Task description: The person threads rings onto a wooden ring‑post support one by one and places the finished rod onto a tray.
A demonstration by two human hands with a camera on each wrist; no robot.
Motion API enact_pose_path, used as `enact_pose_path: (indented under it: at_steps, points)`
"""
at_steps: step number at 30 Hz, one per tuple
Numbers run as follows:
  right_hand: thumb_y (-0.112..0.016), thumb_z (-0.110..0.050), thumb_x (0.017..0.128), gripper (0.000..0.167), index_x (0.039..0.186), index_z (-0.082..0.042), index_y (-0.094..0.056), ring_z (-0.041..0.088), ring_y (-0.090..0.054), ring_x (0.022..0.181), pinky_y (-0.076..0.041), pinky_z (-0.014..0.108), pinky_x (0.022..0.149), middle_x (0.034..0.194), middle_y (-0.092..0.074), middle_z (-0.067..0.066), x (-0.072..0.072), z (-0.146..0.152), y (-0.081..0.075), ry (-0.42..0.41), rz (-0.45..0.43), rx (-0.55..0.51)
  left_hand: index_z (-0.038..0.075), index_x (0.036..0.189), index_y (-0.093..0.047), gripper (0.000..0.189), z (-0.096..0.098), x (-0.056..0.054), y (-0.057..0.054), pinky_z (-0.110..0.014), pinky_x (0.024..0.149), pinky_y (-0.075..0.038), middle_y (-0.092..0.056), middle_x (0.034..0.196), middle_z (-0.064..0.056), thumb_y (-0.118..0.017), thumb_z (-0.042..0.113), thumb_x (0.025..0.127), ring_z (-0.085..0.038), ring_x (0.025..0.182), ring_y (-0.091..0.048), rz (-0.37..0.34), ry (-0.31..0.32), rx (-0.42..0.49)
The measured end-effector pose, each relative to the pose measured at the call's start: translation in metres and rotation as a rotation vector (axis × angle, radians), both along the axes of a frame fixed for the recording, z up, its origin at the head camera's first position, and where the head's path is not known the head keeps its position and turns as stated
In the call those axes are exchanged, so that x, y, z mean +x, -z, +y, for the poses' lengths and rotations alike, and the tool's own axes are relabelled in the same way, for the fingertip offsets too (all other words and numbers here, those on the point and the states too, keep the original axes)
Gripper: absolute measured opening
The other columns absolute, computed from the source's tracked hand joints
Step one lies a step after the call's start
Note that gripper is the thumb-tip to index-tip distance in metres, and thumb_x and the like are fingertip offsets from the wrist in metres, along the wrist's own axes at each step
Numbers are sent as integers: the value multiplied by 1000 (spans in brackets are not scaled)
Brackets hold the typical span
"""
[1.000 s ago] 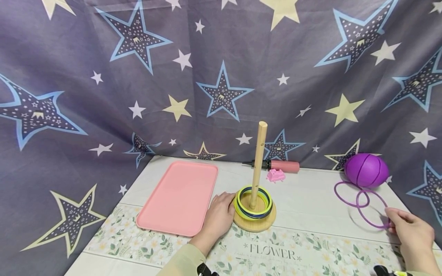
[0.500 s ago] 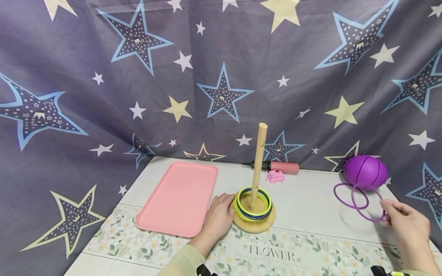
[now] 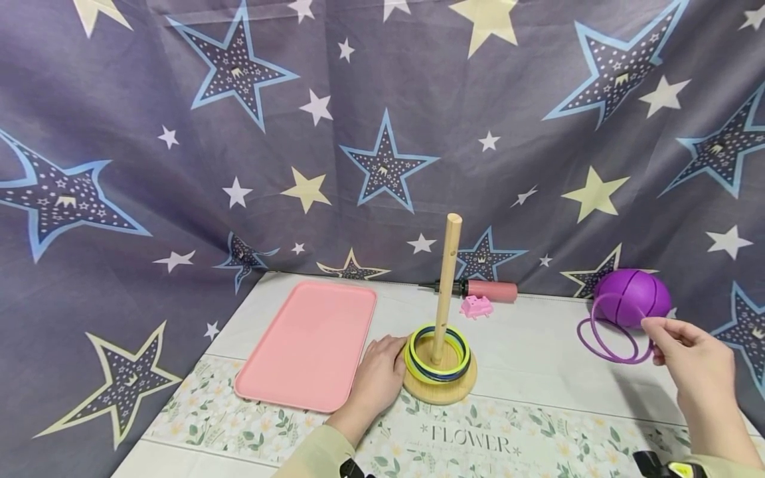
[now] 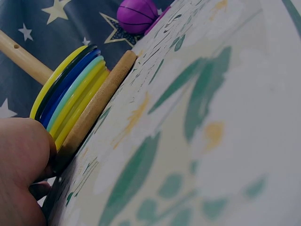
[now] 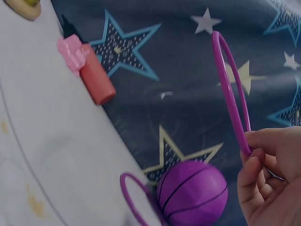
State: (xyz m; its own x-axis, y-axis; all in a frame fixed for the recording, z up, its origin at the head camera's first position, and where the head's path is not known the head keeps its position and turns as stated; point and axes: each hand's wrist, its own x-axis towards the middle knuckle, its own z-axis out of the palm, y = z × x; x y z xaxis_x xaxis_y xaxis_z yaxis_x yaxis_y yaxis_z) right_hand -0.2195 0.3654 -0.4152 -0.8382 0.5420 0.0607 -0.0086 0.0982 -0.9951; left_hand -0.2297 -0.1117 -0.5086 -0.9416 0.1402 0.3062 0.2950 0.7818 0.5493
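My left hand (image 3: 380, 373) holds the left edge of a ring-toss stand, which has a round wooden base (image 3: 443, 396) and an upright wooden post (image 3: 448, 282). Yellow, dark, blue and light green rings (image 4: 75, 89) are stacked around the post, low on the base. Over at the right, my right hand (image 3: 700, 362) pinches a purple ring (image 5: 228, 94) between thumb and fingers, raised above the table. Another purple ring (image 5: 126, 194) lies on the table beside a purple ball (image 3: 633, 299). In the left wrist view, part of the base's edge is hidden behind my hand.
A pink tray (image 3: 311, 345) lies left of my left hand. Behind the stand are a red-handled pump (image 3: 493, 291) and a small pink toy (image 3: 477, 306). The star-printed curtain (image 3: 382, 79) hangs along the table's back edge.
My right hand has lifted the pinched purple ring and moved up and to the left with it. The left hand and the stand stay where they were.
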Motion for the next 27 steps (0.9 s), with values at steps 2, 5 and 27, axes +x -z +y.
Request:
enact_pose_path:
  at_steps: [2,5,27]
  points:
    - [-85,-18,99,20,84,-30,-81,6,-61,56,-55,16,49,71,-71,-12,-1,-4,-5,-19,22,-10,3,149,-67,39,0,0,0,-59,133,-29,-69,146,-14,-61,11,111,-39,151,-52,2,-1,-3]
    - [-86,-18,99,18,85,-30,-81,5,-61,57,-56,16,49,71,-71,-12,0,-11,-13,-37,40,11,3,149,-67,39,0,0,1,-59,133,-29,-68,146,-15,-61,11,111,-39,151,-52,-1,-3,-3]
    - [-84,-15,100,4,103,-17,-85,5,-63,62,-57,15,54,77,-74,-8,-3,-66,-76,-276,182,145,-1,146,-68,38,0,1,0,-61,132,-30,-70,142,-16,-61,6,110,-41,148,-54,25,5,3]
